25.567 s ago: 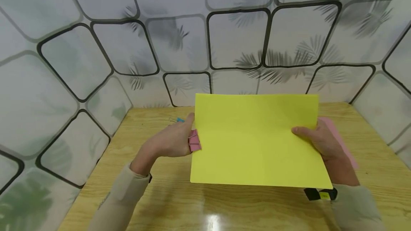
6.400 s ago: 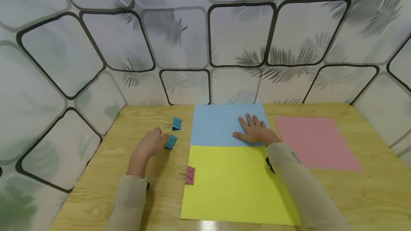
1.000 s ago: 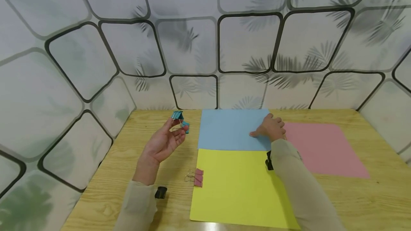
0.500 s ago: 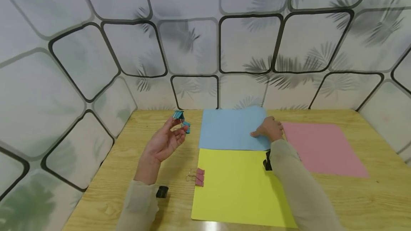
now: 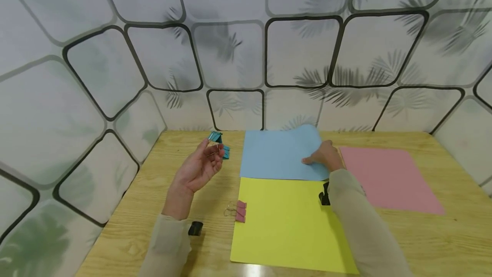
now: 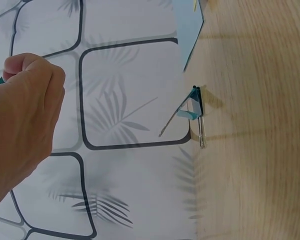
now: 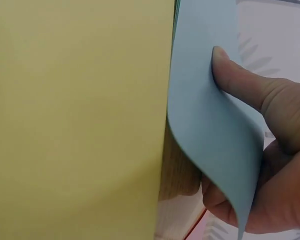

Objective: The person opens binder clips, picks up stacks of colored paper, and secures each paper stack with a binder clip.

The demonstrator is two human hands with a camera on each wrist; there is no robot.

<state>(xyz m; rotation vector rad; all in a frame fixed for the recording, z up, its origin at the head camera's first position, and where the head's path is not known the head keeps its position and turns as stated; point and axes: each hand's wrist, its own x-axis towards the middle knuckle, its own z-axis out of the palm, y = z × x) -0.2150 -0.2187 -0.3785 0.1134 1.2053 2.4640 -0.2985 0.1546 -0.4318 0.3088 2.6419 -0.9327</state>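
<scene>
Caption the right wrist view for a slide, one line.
Right hand grips a bent blue sheet, thumb on one face, fingers behind, beside a yellow sheet.

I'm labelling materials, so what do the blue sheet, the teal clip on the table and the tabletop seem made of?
Blue sheet: matte paper or thin card, as it curves smoothly in the right hand.
Teal clip: probably coated metal; its thin, silvery handles look like wire.
Tabletop: wood or wood-look laminate, by its grain; a reflection suggests gloss.
</scene>
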